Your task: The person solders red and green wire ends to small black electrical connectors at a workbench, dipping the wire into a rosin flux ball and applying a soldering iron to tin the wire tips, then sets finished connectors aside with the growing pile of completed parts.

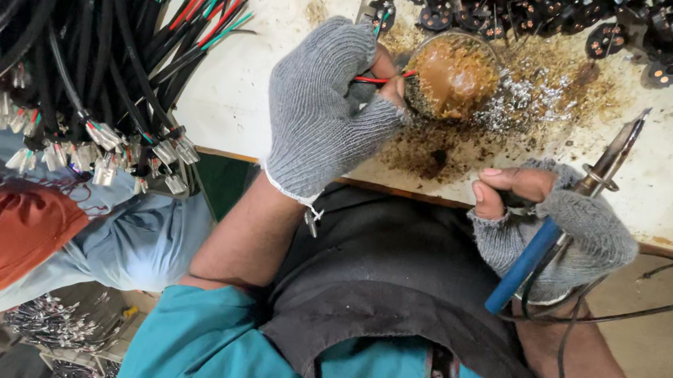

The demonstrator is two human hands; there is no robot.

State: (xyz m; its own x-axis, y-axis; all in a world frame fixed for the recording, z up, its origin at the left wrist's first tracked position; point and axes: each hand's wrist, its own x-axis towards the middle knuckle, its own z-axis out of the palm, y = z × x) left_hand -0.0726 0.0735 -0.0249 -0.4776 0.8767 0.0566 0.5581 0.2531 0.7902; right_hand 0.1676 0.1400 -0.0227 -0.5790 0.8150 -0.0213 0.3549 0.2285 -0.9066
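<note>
Workbench [251, 102] had pale, stained top. Round tin of brown flux [451, 76] sat on it near centre, ringed by brown residue and silvery solder splatter [542, 100]. Pile of small black connector parts [653, 41] lay along far edge to right. Bundle of black cables with coloured wire ends [63, 25] covered left part.
</note>
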